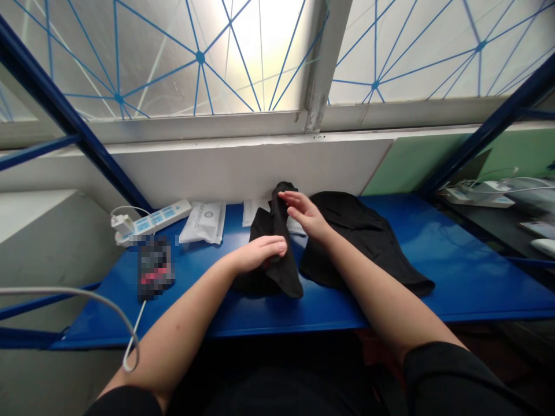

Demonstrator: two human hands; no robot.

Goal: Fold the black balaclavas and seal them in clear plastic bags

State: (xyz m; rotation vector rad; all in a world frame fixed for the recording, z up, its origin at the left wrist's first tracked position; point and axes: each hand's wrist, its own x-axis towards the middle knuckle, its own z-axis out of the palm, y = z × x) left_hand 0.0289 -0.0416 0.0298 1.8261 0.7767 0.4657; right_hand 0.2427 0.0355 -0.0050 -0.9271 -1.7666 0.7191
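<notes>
A piece of black cloth (286, 271), folded and partly raised, stands between my hands on the blue table (329, 315). My left hand (262, 251) grips its near left part, with the fingers over the fabric. Near the upper end of this cloth is my right hand (309, 215), its fingers stretched out and apart from the thumb. The fingertips are at the cloth's edge, and I cannot tell whether they touch it. To the right lies a second, larger black cloth (359, 231), spread flat and partly covered by my right forearm.
At the back left are a white power strip (162, 219) and a white printed packet (203, 222). Other white packets (254, 211) lie behind the cloth. A blurred-out device (155, 268) with a cable (137, 326) is at left. Blue frame bars (87, 127) flank the table.
</notes>
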